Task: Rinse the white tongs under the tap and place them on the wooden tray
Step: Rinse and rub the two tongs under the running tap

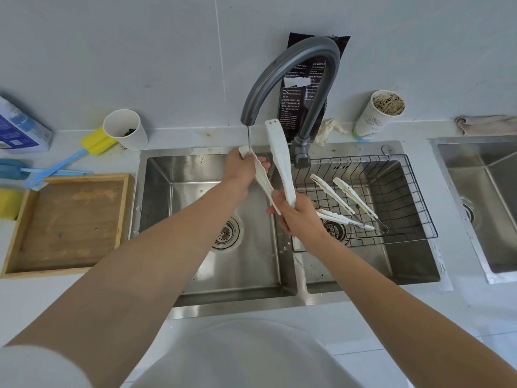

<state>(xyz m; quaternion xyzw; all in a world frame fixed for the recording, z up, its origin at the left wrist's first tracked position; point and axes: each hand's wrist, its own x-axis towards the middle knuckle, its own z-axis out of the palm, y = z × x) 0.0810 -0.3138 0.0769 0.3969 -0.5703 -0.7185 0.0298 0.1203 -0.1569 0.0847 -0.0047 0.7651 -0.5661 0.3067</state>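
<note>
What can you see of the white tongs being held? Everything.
The white tongs look like plastic: two flat arms spread in a V. The right hand grips the joined end; the left hand holds one arm's tip under the trickling tap, over the left sink basin. The other arm points up, free.

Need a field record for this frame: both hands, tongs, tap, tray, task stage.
left hand: grips one arm of the white tongs near its tip, at the water stream
right hand: grips the white tongs at the hinge end
white tongs: spread in a V above the sink
tap: running, thin stream
wooden tray: on the counter left of the sink
wire basket: right side of the sink, holds other tongs
stage: rinsing; placing not yet done
</note>
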